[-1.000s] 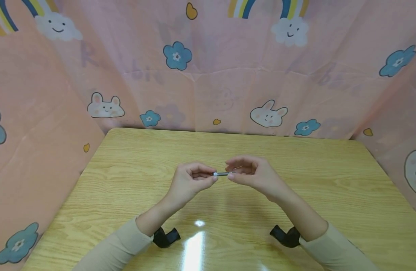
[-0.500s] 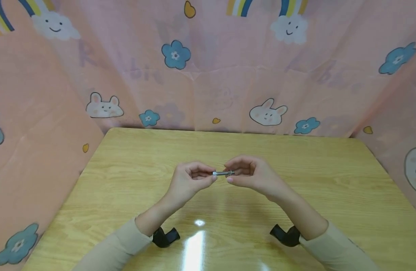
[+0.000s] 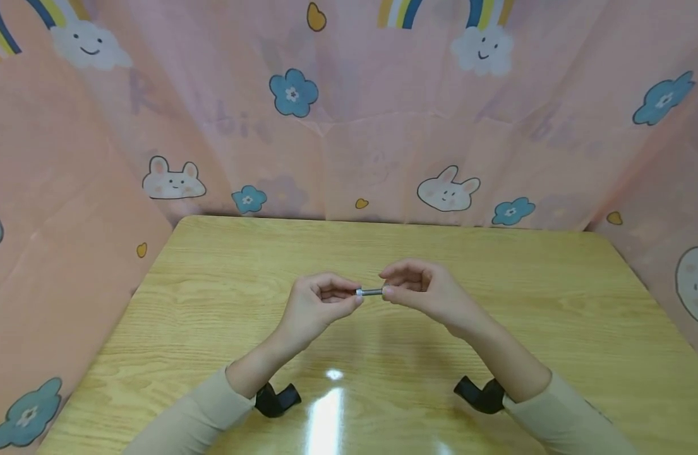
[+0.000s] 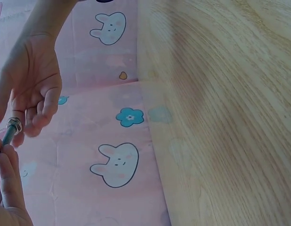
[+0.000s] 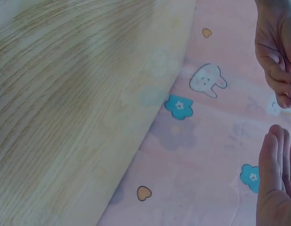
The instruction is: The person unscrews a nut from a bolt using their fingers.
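Right thumb (image 3: pixel 398 295) has risen; the crosswise bolt (image 3: pixel 373 292) points its nut (image 4: pixel 13 124) rightward.

Nearly level metal bolt (image 3: pixel 373 292) with nut (image 4: pixel 14 125)

metal bolt (image 3: pixel 373 292) between left hand (image 3: pixel 313 308) and right hand (image 3: pixel 434 299) over table (image 3: pixel 229 259)

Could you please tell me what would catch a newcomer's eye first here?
Likely the pink backdrop behind the table, printed with rabbits, blue flowers and rainbows. Next, above the table's middle, a metal bolt, one end pinched by the left hand, the right hand at the other.
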Action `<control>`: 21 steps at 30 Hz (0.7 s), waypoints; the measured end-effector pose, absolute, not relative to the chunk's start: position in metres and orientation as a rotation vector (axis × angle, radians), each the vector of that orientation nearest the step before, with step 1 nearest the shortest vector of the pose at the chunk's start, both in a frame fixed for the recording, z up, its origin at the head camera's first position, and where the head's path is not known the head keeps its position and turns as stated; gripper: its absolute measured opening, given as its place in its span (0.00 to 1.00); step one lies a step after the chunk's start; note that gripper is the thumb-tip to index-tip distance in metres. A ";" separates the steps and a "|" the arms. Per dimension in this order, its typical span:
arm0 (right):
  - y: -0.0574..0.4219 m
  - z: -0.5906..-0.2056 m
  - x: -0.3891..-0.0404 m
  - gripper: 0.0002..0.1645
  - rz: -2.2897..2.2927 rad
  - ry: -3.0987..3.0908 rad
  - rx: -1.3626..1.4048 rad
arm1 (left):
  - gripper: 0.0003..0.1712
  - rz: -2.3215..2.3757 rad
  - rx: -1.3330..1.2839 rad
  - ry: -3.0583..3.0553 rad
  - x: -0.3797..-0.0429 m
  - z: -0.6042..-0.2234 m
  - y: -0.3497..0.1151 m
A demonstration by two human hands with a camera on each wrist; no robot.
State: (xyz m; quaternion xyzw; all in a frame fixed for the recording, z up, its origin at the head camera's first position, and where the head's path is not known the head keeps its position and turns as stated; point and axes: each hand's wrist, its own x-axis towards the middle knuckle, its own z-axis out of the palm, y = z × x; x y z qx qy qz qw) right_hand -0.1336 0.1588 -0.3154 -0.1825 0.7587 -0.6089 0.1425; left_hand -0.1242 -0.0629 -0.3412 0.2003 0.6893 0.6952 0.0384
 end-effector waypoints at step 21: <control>0.158 -0.314 -0.133 0.16 -1.731 2.176 -0.473 | 0.09 2.134 0.631 2.094 -0.123 -0.340 -0.063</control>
